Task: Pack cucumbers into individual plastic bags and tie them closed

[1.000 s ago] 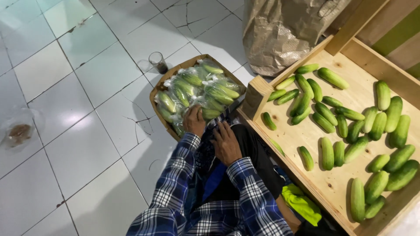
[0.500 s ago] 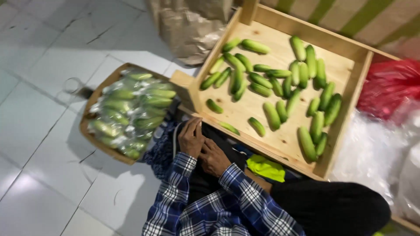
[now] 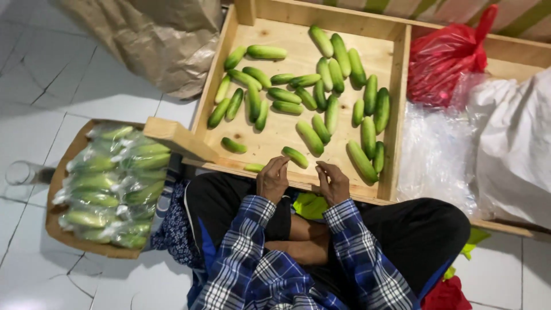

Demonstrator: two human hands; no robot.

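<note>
I sit cross-legged in front of a shallow wooden tray (image 3: 396, 103) that holds several loose green cucumbers (image 3: 321, 120). Both hands rest at its near rim and hold nothing. My left hand (image 3: 272, 179) has loosely bent fingers whose tips are right beside a short cucumber (image 3: 295, 157) at the tray's front. My right hand (image 3: 333, 183) lies a little to the right, its fingertips on the rim. Both sleeves are blue plaid.
On the left a wooden basket (image 3: 57, 229) holds cucumbers packed in clear plastic (image 3: 109, 183). A glass (image 3: 23, 172) stands beside it on the white tiles. A brown paper sack (image 3: 149, 40) lies behind, and a red plastic bag (image 3: 447, 57) and white sacks (image 3: 511, 149) lie right.
My view has swung right, away from the basket and over the tray. Both hands have come up from my lap to the tray's front rim and moved apart.
</note>
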